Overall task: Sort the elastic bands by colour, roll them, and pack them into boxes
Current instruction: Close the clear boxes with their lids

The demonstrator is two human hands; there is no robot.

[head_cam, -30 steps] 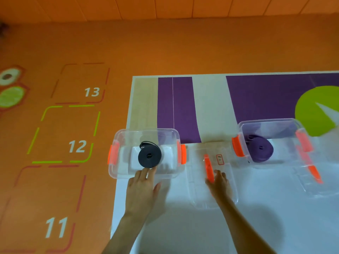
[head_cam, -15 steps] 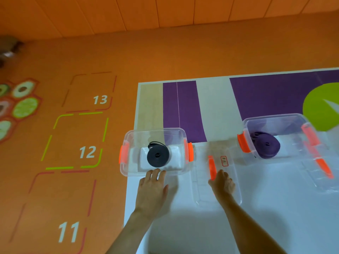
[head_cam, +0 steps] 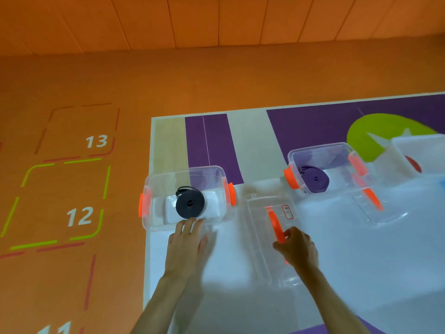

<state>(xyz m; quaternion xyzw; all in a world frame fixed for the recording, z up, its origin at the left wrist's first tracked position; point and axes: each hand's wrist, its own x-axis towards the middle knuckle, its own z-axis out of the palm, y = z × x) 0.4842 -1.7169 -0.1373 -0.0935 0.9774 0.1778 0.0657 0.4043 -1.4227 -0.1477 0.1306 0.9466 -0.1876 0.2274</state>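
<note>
Bracing the clear box (head_cam: 166, 179) holding the rolled black band (head_cam: 190, 205), my left grip (head_cam: 186, 247) flat and unclenched, right grip (head_cam: 298, 249) clamped on the lid (head_cam: 262, 259) by its orange handle (head_cam: 274, 222); lifted off-centre, it may tilt and slip

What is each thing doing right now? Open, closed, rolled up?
left box, open, black band inside.
black band, rolled up.
right box, open, purple band inside.
purple band, rolled up.
near lid, off, lying between the boxes.
far lid, off, beside right box.
left-hand grip, straight fingers touching left box.
right-hand grip, pinching near lid's orange handle.
</note>
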